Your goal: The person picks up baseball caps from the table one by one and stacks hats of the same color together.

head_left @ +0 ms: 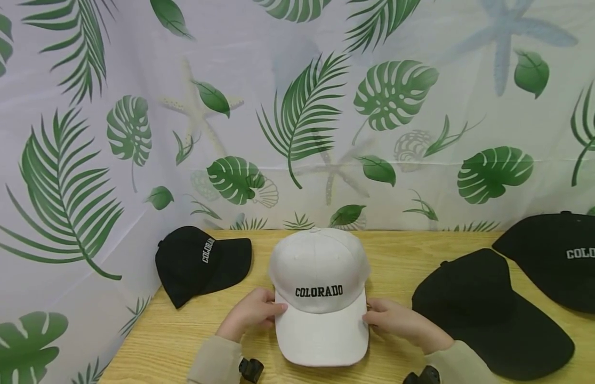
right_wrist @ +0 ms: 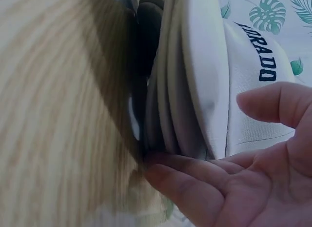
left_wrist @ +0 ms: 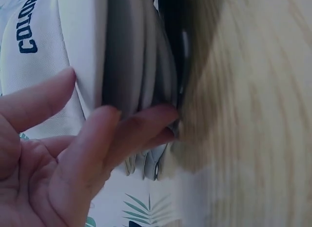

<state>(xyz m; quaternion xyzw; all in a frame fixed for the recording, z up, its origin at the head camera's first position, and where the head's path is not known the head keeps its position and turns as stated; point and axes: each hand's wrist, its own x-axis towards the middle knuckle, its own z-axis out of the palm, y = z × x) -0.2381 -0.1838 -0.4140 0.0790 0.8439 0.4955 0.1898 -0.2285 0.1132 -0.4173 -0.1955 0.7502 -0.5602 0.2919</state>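
A white cap (head_left: 319,336) with COLORADO in dark letters faces me on the table. The wrist views show it is the top of a nested stack, with several pale brims (left_wrist: 139,51) layered under it. My left hand (head_left: 256,312) holds the stack at the left side of the brim, thumb on top and fingers against the lower edges. On the opposite side my right hand (head_left: 398,320) holds the brims, its fingers (right_wrist: 190,180) low against the layered edges and the thumb over the top cap's side. Something dark (right_wrist: 148,36) shows beneath the stack; its kind is unclear.
A black COLORADO cap (head_left: 197,266) lies at the back left, its brim pointing right. Two black caps sit on the right: one (head_left: 489,314) close to my right forearm, another (head_left: 556,261) behind it, cut by the frame. A leaf-patterned cloth (head_left: 316,122) hangs behind the wooden table (head_left: 153,341).
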